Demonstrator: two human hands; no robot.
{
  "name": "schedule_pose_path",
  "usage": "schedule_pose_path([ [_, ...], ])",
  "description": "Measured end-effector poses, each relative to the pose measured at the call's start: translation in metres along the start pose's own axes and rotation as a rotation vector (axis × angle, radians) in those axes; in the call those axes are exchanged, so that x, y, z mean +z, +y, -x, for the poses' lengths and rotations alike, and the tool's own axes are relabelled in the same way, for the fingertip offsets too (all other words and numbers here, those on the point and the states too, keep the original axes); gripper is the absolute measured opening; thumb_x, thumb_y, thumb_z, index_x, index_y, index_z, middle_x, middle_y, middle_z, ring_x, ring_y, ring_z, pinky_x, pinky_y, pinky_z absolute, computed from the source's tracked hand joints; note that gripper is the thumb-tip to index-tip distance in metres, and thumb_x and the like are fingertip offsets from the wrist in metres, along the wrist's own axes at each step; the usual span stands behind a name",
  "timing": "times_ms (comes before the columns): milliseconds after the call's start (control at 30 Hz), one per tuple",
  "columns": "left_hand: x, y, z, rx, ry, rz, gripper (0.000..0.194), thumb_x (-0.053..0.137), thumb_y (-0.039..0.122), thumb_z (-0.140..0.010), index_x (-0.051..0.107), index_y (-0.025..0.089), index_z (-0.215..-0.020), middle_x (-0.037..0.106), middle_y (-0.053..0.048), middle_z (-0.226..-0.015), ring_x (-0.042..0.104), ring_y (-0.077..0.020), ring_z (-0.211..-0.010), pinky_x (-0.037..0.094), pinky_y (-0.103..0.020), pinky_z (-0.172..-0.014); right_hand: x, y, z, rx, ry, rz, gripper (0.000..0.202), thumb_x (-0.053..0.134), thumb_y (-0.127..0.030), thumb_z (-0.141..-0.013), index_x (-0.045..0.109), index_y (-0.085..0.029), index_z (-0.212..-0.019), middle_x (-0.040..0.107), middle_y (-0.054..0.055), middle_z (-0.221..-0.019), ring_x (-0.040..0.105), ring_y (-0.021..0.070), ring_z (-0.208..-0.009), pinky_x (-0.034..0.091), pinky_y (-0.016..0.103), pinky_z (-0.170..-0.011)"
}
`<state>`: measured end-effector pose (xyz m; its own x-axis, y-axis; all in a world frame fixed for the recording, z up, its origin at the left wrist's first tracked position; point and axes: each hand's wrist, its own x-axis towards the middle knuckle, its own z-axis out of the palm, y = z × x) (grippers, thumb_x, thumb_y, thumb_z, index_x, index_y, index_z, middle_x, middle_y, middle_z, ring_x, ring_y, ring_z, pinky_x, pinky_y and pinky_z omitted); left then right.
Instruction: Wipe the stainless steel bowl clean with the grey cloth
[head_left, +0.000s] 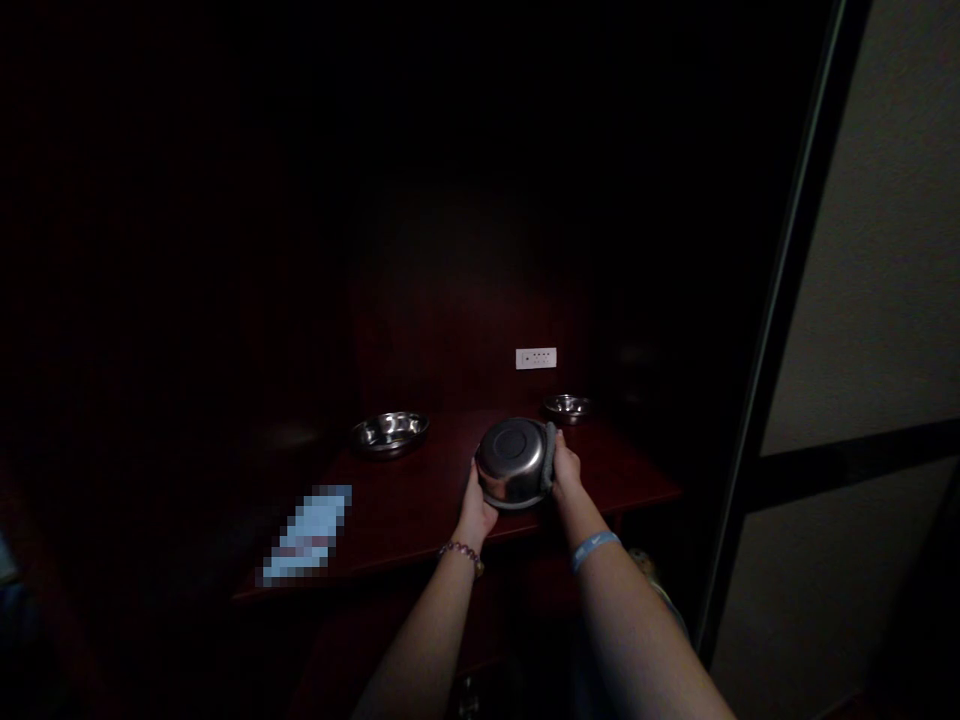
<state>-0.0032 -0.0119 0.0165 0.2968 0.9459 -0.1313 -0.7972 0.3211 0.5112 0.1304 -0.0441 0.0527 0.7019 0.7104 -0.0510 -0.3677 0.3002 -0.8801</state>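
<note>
Between my two hands is a shiny metal bowl [514, 455], tilted so that its round base faces up and toward me. My left hand [475, 508] grips the bowl's lower left side. On the right side, my right hand [566, 466] presses a grey cloth [550, 455] against the bowl's rim. Its fingers are partly hidden behind cloth and bowl. Behind and to the left, a wide metal bowl [390, 435] rests upright on the dark red shelf [442, 530]. A smaller metal bowl [568, 408] sits farther back on the right.
A white power socket [536, 358] is set in the back wall of the dark cabinet. Toward the shelf's front left lies a blurred light-blue flat item [307, 535]. A sliding door panel [862, 300] stands at the right. Below the shelf it is too dark to make much out.
</note>
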Motion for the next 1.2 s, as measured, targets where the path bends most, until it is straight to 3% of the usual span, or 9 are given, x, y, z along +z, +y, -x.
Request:
schedule_pose_path([
  [100,-0.001,0.001,0.001,0.028,-0.045,0.026,0.044,0.041,0.04,-0.108,0.067,0.017,-0.134,0.076,-0.012,-0.126,0.071,-0.021,-0.12,0.053,-0.036,-0.108,0.006,0.001,0.004,0.091,0.115,-0.05,0.038,0.06,-0.047,-0.096,0.077,-0.014,-0.093,0.08,0.013,-0.088,0.077,0.0263,-0.098,0.061,0.03,-0.081],
  [200,-0.002,0.001,0.002,0.057,-0.091,0.041,0.045,0.038,0.041,-0.109,0.068,0.015,-0.131,0.073,-0.013,-0.133,0.068,-0.0209,-0.124,0.051,-0.035,-0.111,0.01,0.005,0.004,0.075,0.123,-0.104,0.048,0.05,-0.052,-0.1,0.077,-0.012,-0.106,0.081,0.013,-0.098,0.077,0.0245,-0.101,0.062,0.03,-0.085],
  [333,-0.002,-0.002,0.0,0.053,-0.093,-0.012,0.04,0.039,0.035,-0.109,0.067,0.017,-0.131,0.071,-0.011,-0.136,0.068,-0.0175,-0.124,0.048,-0.031,-0.112,0.013,0.012,0.003,0.04,0.092,-0.049,0.055,0.041,-0.053,-0.104,0.076,-0.012,-0.112,0.081,0.013,-0.105,0.077,0.0232,-0.103,0.061,0.03,-0.089],
  [533,0.0,-0.006,-0.005,0.064,-0.02,-0.001,0.042,0.035,0.031,-0.11,0.065,0.014,-0.135,0.076,-0.013,-0.126,0.072,-0.0159,-0.113,0.052,-0.03,-0.107,0.015,0.014,0.003,0.042,0.065,-0.043,0.054,0.045,-0.053,-0.103,0.077,-0.011,-0.113,0.081,0.013,-0.1,0.078,0.0244,-0.1,0.061,0.031,-0.089],
  [767,0.003,-0.004,-0.005,0.113,0.029,0.035,0.043,0.036,0.034,-0.11,0.068,0.018,-0.135,0.075,-0.009,-0.13,0.07,-0.0162,-0.121,0.052,-0.03,-0.108,0.015,0.006,0.007,0.036,-0.041,-0.1,0.05,0.052,-0.05,-0.101,0.075,-0.008,-0.116,0.079,0.014,-0.112,0.076,0.0224,-0.1,0.059,0.027,-0.084],
  [1000,0.003,-0.003,-0.006,0.079,0.031,0.06,0.044,0.04,0.038,-0.109,0.069,0.018,-0.135,0.076,-0.01,-0.128,0.071,-0.0201,-0.119,0.054,-0.035,-0.107,0.009,-0.003,0.01,-0.011,-0.175,-0.098,0.051,0.064,-0.059,-0.091,0.077,-0.01,-0.101,0.08,0.013,-0.095,0.075,0.0223,-0.086,0.058,0.027,-0.073],
  [1200,0.002,-0.003,-0.003,0.072,-0.007,0.071,0.053,0.034,0.046,-0.109,0.067,0.016,-0.137,0.076,-0.013,-0.126,0.07,-0.0206,-0.122,0.049,-0.038,-0.113,0.008,-0.003,0.005,-0.084,-0.148,-0.128,0.056,0.07,-0.065,-0.083,0.076,-0.011,-0.098,0.078,0.009,-0.083,0.071,0.0202,-0.074,0.055,0.028,-0.07],
])
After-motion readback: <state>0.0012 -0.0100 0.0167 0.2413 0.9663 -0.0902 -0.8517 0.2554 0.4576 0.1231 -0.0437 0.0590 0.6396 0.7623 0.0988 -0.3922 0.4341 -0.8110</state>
